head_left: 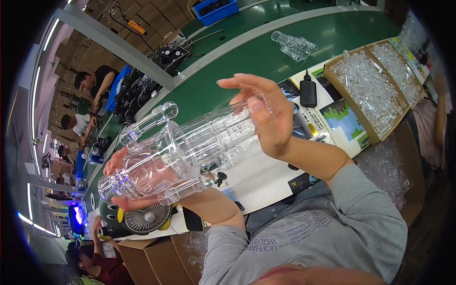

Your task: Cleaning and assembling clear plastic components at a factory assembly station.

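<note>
Between my two hands lies a large clear plastic assembly [204,142], held tilted with its far end up to the right. It has a long ribbed central tube, a rounded wider section and two shorter side tubes with ball-shaped ends. My left hand [152,179] is wrapped under the wide lower-left section, its palm and fingers showing through the plastic. My right hand [275,116] grips the narrow upper-right end with thumb and fingers, the index finger stretched out above. Just right of this hand a black dropper bottle [308,90] stands on the printed board.
Open cardboard trays [327,71] of clear tubular parts sit at the right. Several clear pieces [294,45] lie on the green bench [247,52]. A round desk fan [148,217] is at lower left, a blue bin [216,13] at the back. Co-workers [97,83] sit along the left.
</note>
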Tool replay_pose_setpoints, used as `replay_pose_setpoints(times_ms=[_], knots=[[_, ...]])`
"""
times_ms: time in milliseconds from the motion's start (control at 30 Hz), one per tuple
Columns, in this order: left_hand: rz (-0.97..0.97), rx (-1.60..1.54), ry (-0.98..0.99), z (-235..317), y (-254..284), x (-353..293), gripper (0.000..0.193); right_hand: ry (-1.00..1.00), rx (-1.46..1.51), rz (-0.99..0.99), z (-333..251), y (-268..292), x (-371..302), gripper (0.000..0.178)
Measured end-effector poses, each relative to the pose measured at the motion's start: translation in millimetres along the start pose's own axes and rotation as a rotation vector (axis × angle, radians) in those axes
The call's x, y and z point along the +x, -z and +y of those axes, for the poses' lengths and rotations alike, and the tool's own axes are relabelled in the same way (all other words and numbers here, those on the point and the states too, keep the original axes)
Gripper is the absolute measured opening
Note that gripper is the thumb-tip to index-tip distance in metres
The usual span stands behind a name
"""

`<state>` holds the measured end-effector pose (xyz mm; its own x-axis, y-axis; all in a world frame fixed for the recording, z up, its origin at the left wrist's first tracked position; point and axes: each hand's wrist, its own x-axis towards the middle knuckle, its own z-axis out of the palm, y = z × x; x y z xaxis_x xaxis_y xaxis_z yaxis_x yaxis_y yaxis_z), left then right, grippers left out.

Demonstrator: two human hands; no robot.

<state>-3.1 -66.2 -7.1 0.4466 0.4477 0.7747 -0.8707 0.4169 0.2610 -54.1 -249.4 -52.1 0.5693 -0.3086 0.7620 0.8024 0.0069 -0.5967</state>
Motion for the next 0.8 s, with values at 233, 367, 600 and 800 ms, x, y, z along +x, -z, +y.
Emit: replay_pose_setpoints(times_ms=[233, 367, 600, 800], knots=[[-0.032, -0.855, 0.329, -2, 12, 8, 0.051, -0.040, 0.090, -0.007, 16, -7, 16, 0.039], [0.125, -0.128, 0.365, 4, 13, 18, 0.062, -0.510, 0.305, -0.034, 36, -2, 20, 0.039], [-0.168, 0.840, 0.231, -2, 14, 15, 0.058, -1.422, 0.846, 0.050, 96, -18, -11, 0.036], [-0.416, 0.947, 0.261, -17, 17, 14, 0.053, -1.522, 1.252, 0.130, 108, -16, -17, 0.039]])
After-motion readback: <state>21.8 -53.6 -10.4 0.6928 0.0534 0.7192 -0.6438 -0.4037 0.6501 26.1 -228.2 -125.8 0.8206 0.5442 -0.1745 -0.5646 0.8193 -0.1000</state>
